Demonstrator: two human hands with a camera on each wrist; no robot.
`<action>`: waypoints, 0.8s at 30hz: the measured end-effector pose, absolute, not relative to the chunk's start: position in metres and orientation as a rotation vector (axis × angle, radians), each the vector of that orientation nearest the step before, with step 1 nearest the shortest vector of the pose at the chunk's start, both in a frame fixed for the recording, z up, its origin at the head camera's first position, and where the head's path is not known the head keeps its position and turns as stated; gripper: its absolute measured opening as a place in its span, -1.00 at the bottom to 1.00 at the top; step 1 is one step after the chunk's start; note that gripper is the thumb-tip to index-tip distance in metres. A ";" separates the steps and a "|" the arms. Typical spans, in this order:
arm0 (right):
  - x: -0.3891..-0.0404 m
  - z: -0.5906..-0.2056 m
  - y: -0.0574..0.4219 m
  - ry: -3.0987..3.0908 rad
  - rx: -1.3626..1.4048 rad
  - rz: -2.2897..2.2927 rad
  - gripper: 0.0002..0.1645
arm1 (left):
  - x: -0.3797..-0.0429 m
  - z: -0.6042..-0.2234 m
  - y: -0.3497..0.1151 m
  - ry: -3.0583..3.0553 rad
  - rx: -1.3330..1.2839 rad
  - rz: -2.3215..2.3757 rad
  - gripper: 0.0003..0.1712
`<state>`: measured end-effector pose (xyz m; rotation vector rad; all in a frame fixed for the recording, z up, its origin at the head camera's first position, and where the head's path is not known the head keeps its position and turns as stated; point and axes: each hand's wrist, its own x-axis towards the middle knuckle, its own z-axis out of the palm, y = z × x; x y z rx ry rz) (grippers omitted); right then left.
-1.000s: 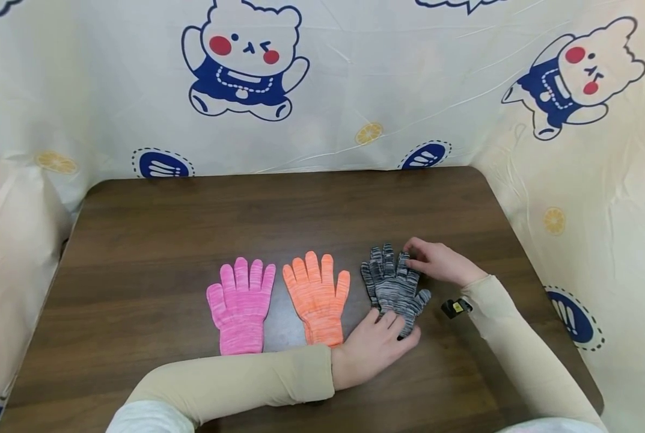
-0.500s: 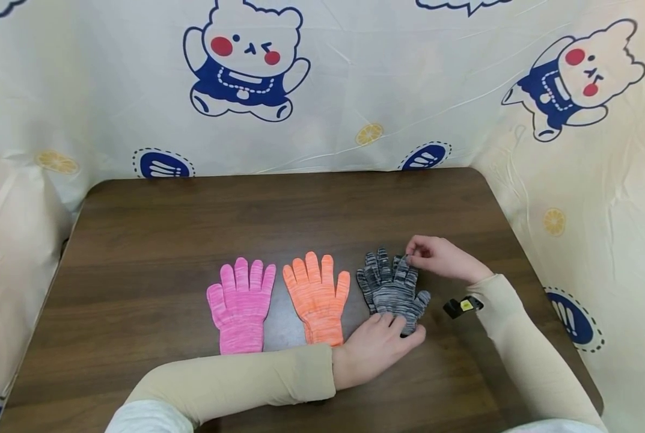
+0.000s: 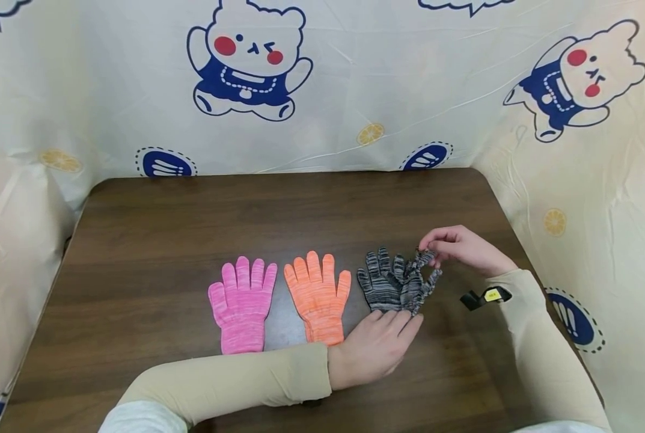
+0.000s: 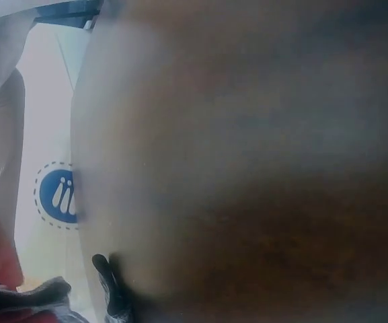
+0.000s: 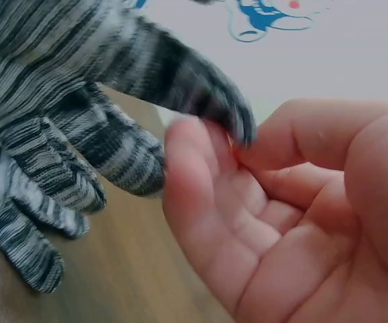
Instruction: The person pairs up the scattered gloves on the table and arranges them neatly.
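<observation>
Two dark grey striped knit gloves overlap at the right of the head view. The lower grey glove (image 3: 379, 287) lies flat, fingers spread. The upper grey glove (image 3: 412, 287) is partly lifted and bunched to its right. My right hand (image 3: 465, 248) pinches a fingertip of the upper glove; the right wrist view shows that glove finger (image 5: 180, 74) between thumb and fingers. My left hand (image 3: 375, 349) presses on the gloves' lower ends and hides their cuffs. To the left lie an orange glove (image 3: 318, 294) and a pink glove (image 3: 243, 307), both flat.
The gloves lie on a dark brown wooden table (image 3: 165, 234). A white curtain (image 3: 344, 78) printed with bears hangs along its back and sides. A black strap with a yellow label (image 3: 493, 294) is on the right wrist.
The right hand has moved right and slightly away from me, drawing the upper grey glove's fingers rightward off the lower one. The left hand stays at the cuffs.
</observation>
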<state>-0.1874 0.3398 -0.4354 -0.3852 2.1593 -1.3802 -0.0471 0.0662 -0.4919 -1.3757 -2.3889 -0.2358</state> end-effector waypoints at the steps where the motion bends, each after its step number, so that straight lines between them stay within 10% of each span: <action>1: -0.188 -0.435 0.342 2.122 -0.397 -1.413 -0.70 | -0.047 -0.492 0.066 -2.399 -1.375 -0.238 -0.37; 24: -0.193 -0.465 0.318 2.180 -0.529 -1.216 -0.57 | -0.044 -0.494 0.061 -2.432 -1.377 -0.197 -0.23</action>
